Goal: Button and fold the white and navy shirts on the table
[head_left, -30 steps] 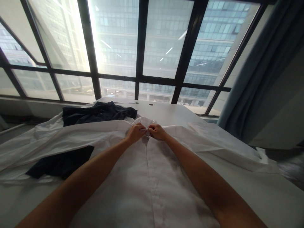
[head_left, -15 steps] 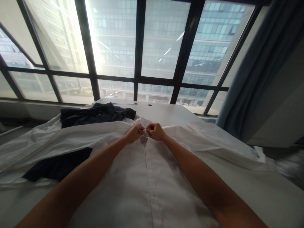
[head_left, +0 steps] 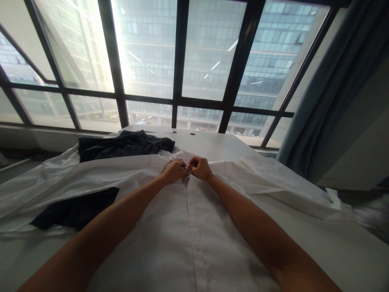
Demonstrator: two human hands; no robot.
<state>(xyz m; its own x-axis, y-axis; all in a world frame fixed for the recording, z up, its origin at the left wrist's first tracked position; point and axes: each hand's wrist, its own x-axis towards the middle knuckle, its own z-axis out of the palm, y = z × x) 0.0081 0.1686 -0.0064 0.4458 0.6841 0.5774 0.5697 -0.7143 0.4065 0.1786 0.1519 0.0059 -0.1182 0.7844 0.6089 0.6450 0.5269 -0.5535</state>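
A white shirt (head_left: pixel 188 227) lies spread front-up on a white table (head_left: pixel 212 144), its placket running straight away from me to the collar (head_left: pixel 182 155). My left hand (head_left: pixel 174 170) and my right hand (head_left: pixel 200 167) meet at the top of the placket, just below the collar. Both are closed in a pinch on the shirt's fabric there, fingertips almost touching each other. What lies between the fingertips is too small to make out. The shirt's sleeves spread out to the left and right.
A dark navy garment (head_left: pixel 124 146) lies crumpled at the back left, and part of it shows under the left sleeve (head_left: pixel 75 211). Large windows (head_left: pixel 182 61) stand beyond the table's far edge. A grey-blue curtain (head_left: pixel 331 89) hangs at the right.
Both hands stay pinched at the top of the placket, with only small finger shifts. The view has wobbled slightly.
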